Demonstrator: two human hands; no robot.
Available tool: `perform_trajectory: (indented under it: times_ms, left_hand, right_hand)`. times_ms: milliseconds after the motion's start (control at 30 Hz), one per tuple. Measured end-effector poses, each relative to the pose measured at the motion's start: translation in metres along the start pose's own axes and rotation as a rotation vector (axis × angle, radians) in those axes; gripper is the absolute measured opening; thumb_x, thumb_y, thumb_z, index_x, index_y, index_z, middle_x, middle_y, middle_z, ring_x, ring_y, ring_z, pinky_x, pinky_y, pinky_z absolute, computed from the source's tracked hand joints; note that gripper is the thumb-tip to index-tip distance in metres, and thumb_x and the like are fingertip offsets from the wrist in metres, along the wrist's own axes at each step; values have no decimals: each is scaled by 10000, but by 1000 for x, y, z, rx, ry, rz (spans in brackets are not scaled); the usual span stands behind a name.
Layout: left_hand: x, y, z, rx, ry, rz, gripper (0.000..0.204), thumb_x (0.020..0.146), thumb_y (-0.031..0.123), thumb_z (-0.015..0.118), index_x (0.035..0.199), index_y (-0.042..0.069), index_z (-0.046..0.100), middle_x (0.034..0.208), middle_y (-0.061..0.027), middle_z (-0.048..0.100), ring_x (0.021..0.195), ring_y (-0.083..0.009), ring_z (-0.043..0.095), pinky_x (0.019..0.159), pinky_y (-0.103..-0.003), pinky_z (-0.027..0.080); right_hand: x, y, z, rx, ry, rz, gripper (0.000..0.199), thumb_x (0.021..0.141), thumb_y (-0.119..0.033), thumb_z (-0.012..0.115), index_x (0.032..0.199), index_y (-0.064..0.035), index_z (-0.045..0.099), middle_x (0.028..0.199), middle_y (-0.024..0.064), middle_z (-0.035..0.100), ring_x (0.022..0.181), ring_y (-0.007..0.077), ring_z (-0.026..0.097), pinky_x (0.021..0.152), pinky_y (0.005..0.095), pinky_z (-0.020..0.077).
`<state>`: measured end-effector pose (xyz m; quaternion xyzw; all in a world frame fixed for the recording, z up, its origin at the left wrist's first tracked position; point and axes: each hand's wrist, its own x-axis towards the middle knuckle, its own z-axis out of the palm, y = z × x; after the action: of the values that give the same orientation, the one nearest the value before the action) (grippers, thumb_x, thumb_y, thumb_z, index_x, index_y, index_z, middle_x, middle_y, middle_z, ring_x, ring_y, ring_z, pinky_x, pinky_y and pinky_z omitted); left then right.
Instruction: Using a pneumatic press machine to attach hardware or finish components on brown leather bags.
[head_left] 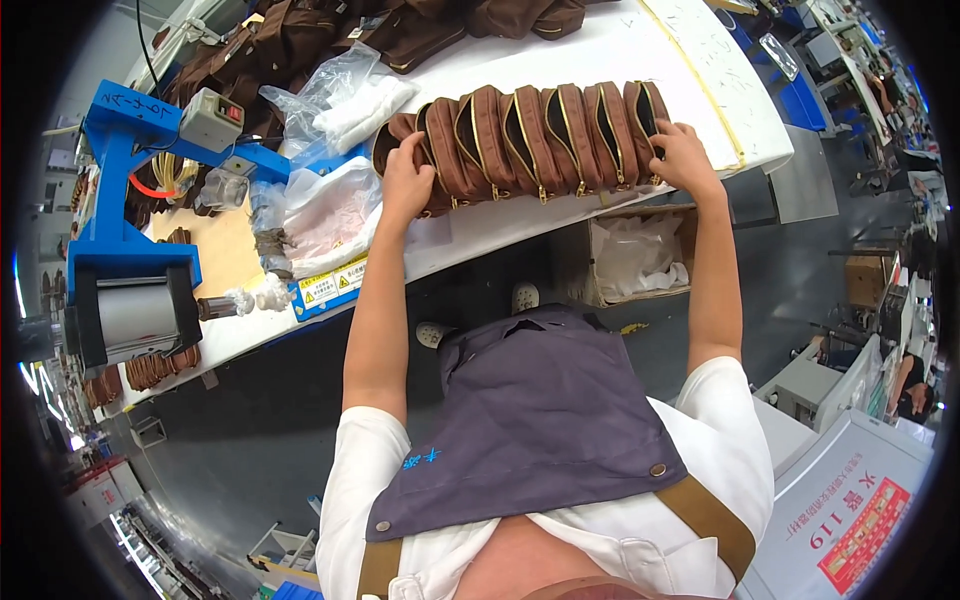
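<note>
A row of several brown zippered pouches (518, 140) stands packed side by side along the front of the white table. Their gold zippers are partly undone and show dark linings. At the row's left end my left hand (408, 182) has its fingers closed on a brown pouch. My right hand (686, 160) grips the edge of the rightmost pouch (645, 110), fingers bent against its side. Both palms face inward, with the row between them.
A blue machine (125, 190) with a switch box stands at left. Clear plastic bags (330, 205) lie beside it. More brown bags (290, 45) are heaped at the back. Below the table's edge sits a cardboard box (640, 258) of plastic wrap.
</note>
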<state>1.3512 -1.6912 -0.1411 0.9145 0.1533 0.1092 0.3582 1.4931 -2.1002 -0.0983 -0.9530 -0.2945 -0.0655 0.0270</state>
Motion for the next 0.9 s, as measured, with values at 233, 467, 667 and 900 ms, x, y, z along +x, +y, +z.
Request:
perform_trajectory:
  times_ms: [233, 467, 667, 900]
  left_hand:
    - [6, 36, 2, 47, -154, -172, 695, 856, 499, 590, 1377, 72, 423, 1240, -289, 557, 1161, -412, 545, 964, -438, 435]
    - [9, 48, 27, 15, -168, -125, 909, 668, 302, 697, 1469, 160, 291, 1086, -248, 646, 999, -396, 631, 866, -436, 498]
    - [-5, 37, 51, -265, -63, -16, 865, 653, 234, 695, 1447, 214, 351, 1130, -214, 643, 1029, -394, 619, 880, -436, 494]
    - [-67, 67, 37, -630, -189, -75, 749, 632, 78, 685, 1352, 107, 480, 1058, -162, 665, 950, -247, 650, 826, -328, 520]
  right_hand:
    - [46, -41, 6, 544, -246, 449, 1092, 780, -685, 598, 1410, 132, 242, 1277, 368, 490, 1223, 436, 496, 1027, 422, 405]
    - [53, -61, 23, 568, -319, 450, 1111, 709, -611, 695, 1410, 110, 223, 1302, 360, 473, 1221, 430, 503, 1020, 422, 408]
    - [58, -60, 30, 425, -237, 452, 894, 676, -369, 694, 1398, 14, 334, 1193, 303, 583, 1114, 417, 577, 947, 430, 469]
    - [3, -65, 22, 760, -111, 287, 626, 703, -126, 654, 1309, -39, 522, 1117, 158, 662, 1015, 265, 638, 907, 347, 486]
